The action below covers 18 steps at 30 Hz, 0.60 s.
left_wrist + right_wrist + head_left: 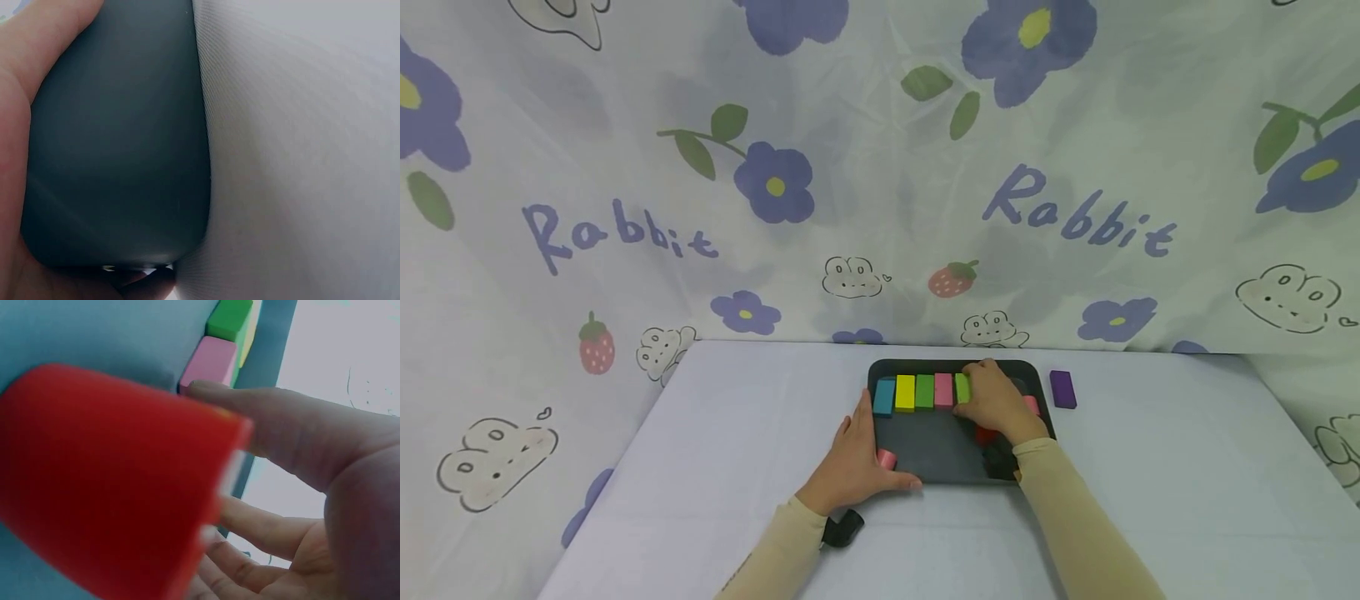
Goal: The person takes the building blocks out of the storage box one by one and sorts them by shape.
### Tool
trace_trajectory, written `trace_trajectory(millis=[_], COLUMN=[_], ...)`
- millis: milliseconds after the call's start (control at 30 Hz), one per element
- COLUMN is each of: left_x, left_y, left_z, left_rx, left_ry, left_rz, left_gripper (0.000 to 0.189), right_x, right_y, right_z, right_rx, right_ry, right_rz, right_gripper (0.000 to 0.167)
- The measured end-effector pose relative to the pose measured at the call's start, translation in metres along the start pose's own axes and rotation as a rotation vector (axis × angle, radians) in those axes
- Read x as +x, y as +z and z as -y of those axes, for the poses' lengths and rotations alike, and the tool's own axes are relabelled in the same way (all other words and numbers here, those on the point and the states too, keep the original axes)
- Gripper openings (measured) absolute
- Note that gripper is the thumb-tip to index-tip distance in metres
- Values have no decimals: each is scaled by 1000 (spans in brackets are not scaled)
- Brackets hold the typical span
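A dark tray [932, 454] lies on the white table. Along its far side stands a row of blocks: blue [883, 397], yellow [906, 393], green [924, 392], pink [943, 390] and light green [962, 388]. My right hand [996, 402] pinches the light green block at the row's right end; in the right wrist view the thumb lies beside the pink block [209, 362]. My left hand [853, 462] rests against the tray's near left corner, fingers straight along the left side and thumb stretched along the front. Beside it inside the tray is a pink cylinder [887, 459].
A red rounded piece [112, 475] stands in the tray below my right hand. Another pink piece [1032, 405] shows at the tray's right side, partly hidden by that hand. Outside the tray, a purple block [1063, 389] lies to the right. A printed curtain [895, 167] hangs behind the table.
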<state>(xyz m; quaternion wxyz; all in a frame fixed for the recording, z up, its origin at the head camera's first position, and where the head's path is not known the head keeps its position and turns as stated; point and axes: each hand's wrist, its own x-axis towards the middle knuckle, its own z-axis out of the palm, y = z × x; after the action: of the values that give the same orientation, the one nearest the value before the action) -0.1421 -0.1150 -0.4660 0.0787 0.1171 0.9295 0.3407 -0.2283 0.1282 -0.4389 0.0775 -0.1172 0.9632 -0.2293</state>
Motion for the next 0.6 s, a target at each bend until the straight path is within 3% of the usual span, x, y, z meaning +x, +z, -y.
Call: trace_trajectory(millis=[200, 600], left_x=[0, -1], left_y=[0, 0], left_z=[0, 0], left_rx=[10, 10], left_ry=[-2, 0], left_rz=[-2, -2], left_gripper=[147, 146], right_x=[-4, -23], right_y=[-6, -22], right_z=[1, -1], right_rx=[-12, 68], right_ry=[-26, -81], right_rz=[-29, -99], right_gripper=[69, 67])
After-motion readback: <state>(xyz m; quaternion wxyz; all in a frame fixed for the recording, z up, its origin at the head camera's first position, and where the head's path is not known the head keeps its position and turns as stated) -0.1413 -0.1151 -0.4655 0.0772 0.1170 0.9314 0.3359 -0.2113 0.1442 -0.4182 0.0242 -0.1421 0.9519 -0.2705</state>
